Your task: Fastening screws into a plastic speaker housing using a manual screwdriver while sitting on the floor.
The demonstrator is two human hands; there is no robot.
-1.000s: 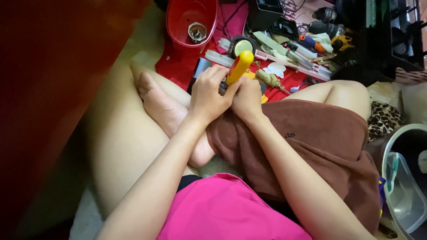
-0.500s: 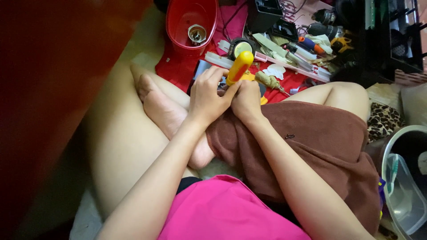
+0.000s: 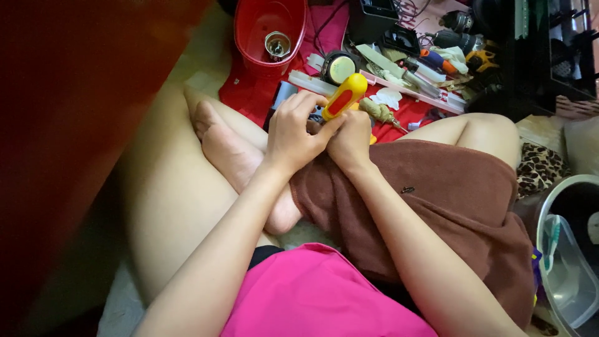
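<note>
Over the lap, just above the brown cloth (image 3: 449, 206), both hands meet around a yellow-and-red screwdriver (image 3: 342, 97). Handle sticks up and away from the body, tilted to the right; shaft and tip are hidden between the hands.

Step, as I read it: driving or loosening a screw on some small part held at the knee. The part itself is covered by fingers, so I can't say what it is.

Left hand (image 3: 293, 134): curled closed, fingertips on the lower end of the handle, thumb side toward the right hand. Looks like a steadying grip on the handle and on whatever sits below it.

Right hand (image 3: 350, 140): fisted, knuckles up, pressed against the left hand just under the handle. It clamps something, but what it grips is out of view — can't tell.

Both forearms run in from the bottom of the frame and converge at the wrists, elbows wide, wrists roughly straight.

Next move likely calls for: keep the tool's axis in line with the screw, downward pressure, part braced against the leg so it doesn't spin.

Around: red plastic housing (image 3: 269, 28) on the floor ahead, with a small metal part (image 3: 277, 45) inside; a round yellow-faced piece (image 3: 340, 67) beside it; tool clutter (image 3: 430, 68) on a red mat beyond the hands; clear plastic tub (image 3: 564, 268) at right.
</note>
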